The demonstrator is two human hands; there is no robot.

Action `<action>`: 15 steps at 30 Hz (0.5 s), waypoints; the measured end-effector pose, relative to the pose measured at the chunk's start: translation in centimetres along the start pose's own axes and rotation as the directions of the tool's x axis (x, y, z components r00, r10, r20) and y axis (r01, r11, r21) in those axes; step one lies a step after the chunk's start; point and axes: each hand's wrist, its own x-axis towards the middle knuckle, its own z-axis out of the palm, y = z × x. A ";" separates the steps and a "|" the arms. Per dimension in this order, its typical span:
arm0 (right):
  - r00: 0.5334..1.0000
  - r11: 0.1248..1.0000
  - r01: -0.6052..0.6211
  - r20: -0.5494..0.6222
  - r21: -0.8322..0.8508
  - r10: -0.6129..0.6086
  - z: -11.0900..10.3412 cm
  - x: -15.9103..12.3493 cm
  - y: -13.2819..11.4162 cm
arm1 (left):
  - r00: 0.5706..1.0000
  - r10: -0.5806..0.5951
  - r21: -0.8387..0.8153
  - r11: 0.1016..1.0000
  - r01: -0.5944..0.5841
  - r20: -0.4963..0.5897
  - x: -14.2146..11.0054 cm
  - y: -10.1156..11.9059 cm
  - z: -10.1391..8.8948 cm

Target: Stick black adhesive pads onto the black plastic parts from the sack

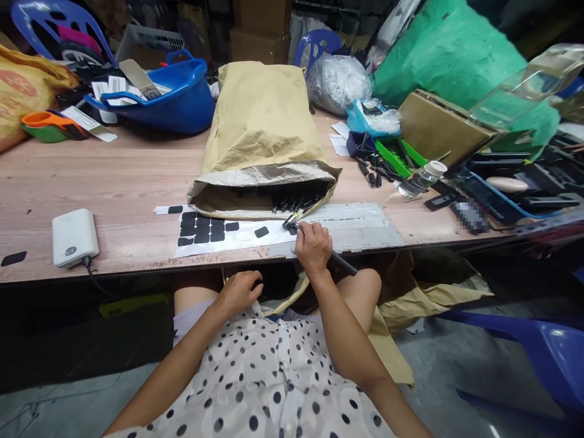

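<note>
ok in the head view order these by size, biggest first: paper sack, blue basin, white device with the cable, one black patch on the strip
1. Paper sack
2. Blue basin
3. White device
4. Black patch

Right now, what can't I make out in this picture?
All in the head view:
Left hand: fingertips curl out of sight, hiding anything held.
Black-handled tool: middle covered by the right hand.
Paper sack: deeper contents hidden by its walls and shadow.
Small item at right: pixelated.
Purple chair, lower right: cut off by the right edge.
</note>
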 end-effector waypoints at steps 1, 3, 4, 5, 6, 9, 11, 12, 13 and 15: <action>1.000 1.000 0.000 -0.001 -0.002 0.000 0.0 0.0 0.0 | 0.997 -0.080 0.084 0.993 0.080 -0.003 0.1 -0.1 0.2; 1.000 1.000 0.002 0.002 -0.005 -0.002 0.0 0.0 0.0 | 0.981 -0.196 0.195 0.962 0.191 0.003 0.1 0.2 0.2; 1.000 1.000 0.002 0.003 -0.005 -0.002 0.0 0.0 -0.1 | 0.976 -0.218 0.211 0.955 0.208 0.023 0.2 0.5 0.0; 1.000 1.000 0.002 0.004 -0.005 -0.002 0.0 0.0 -0.1 | 0.976 -0.210 0.193 0.961 0.197 0.051 0.3 1.0 -0.4; 1.000 1.000 0.001 0.004 -0.004 -0.001 0.0 0.0 -0.1 | 0.982 -0.176 0.144 0.976 0.164 0.076 0.5 1.5 -0.8; 1.000 1.000 -0.004 -0.001 0.002 0.004 0.1 0.0 -0.1 | 0.999 -0.026 -0.057 0.998 0.027 0.020 2.3 3.3 -2.4; 1.000 1.000 -0.001 -0.005 0.001 0.001 0.2 0.0 0.0 | 0.987 -0.010 -0.119 0.993 -0.009 -0.161 4.7 4.2 -3.6; 1.000 1.000 0.001 -0.007 -0.002 -0.001 0.2 0.0 0.0 | 0.961 -0.039 -0.129 0.992 0.003 -0.274 6.2 4.5 -4.1; 1.000 1.000 0.005 -0.008 -0.006 -0.005 0.2 0.0 0.0 | 0.921 -0.079 -0.140 0.990 0.028 -0.381 7.8 4.7 -4.7; 1.000 1.000 0.012 -0.006 -0.016 -0.013 0.3 0.0 0.0 | 0.834 -0.124 -0.136 0.989 0.059 -0.538 11.0 4.9 -5.6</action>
